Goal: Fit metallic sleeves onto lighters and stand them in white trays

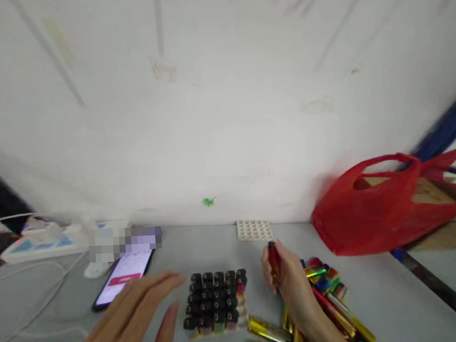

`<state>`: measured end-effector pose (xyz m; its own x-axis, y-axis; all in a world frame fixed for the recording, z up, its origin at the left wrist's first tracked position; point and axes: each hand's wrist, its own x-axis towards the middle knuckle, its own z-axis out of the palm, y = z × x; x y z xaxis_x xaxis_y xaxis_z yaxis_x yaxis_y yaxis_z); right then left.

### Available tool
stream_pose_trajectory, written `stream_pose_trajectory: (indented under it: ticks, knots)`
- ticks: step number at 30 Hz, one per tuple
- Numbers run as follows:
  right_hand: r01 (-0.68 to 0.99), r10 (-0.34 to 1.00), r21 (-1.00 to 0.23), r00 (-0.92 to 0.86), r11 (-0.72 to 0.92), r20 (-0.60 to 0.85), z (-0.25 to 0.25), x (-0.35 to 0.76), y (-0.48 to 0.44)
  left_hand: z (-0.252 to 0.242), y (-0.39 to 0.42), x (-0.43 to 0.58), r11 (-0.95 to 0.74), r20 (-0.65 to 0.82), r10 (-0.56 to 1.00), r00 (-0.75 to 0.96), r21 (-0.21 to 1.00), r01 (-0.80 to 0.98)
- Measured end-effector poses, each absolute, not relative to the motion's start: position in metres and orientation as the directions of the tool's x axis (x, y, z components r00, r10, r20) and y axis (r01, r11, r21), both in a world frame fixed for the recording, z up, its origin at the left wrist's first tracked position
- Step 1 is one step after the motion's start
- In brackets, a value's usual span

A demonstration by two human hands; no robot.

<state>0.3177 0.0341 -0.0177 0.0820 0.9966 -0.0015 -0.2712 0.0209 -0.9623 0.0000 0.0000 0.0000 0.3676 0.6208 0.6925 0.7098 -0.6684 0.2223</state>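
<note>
Now, red lighter point(274, 262): upright in my right hand point(293, 289), black cap on top, over the grey table point(201, 243) just right of the filled tray point(217, 305).
Right hand: fingers curled tight round the lighter's body, so my grip is closed on it; my wrist lies over the loose lighters point(329, 287).
Left hand point(136, 311): open and flat, fingers stretched out, holding nothing; it hovers low at the left of the filled tray, fingertips near its edge, blurred.
Filled tray: rows of black-capped lighters standing upright, between my two hands.
Loose lighters: a shiny heap in gold, green, red and blue, lying on the table under and right of my right hand.
Empty tray point(254, 230): white, with a grid of holes, at the wall behind the red lighter.
Phone point(123, 276): screen lit, lying beyond my left hand.
Red bag point(381, 214): plastic, far right against the wall.
Power strip point(38, 242): far left, cables trailing over the table.
</note>
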Motion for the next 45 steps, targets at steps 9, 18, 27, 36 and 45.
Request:
stream_pose_trajectory:
  ticks: [9, 18, 27, 36, 45]
  knots:
    - [-0.265, 0.993, -0.964, 0.114, 0.026, -0.005, -0.018, 0.319, 0.030, 0.002, 0.081, 0.031, -0.371, 0.293, 0.926, 0.237, 0.818, 0.440]
    - [-0.420, 0.993, -0.902, -0.093, -0.103, -0.070, -0.019, 0.320, 0.030, -0.026, 0.049, 0.029, -0.497, 0.324, 0.779, 0.537, 0.841, 0.215]
    - [-0.509, 0.992, -0.854, -0.111, -0.108, -0.059, -0.015, 0.323, 0.027, -0.007, 0.036, 0.046, -0.682, 0.359, 0.668, 0.651, 0.645, 0.344]
    - [-0.526, 0.992, -0.841, -0.078, -0.129, -0.103, -0.017, 0.318, 0.024, -0.008, 0.042, 0.045, -0.730, 0.407, 0.641, 0.651, 0.586, 0.351]
    - [-0.535, 0.985, -0.829, -0.131, -0.166, -0.113, -0.022, 0.307, 0.023, -0.016, 0.042, 0.043, -0.758, 0.432, 0.630, 0.645, 0.523, 0.390]
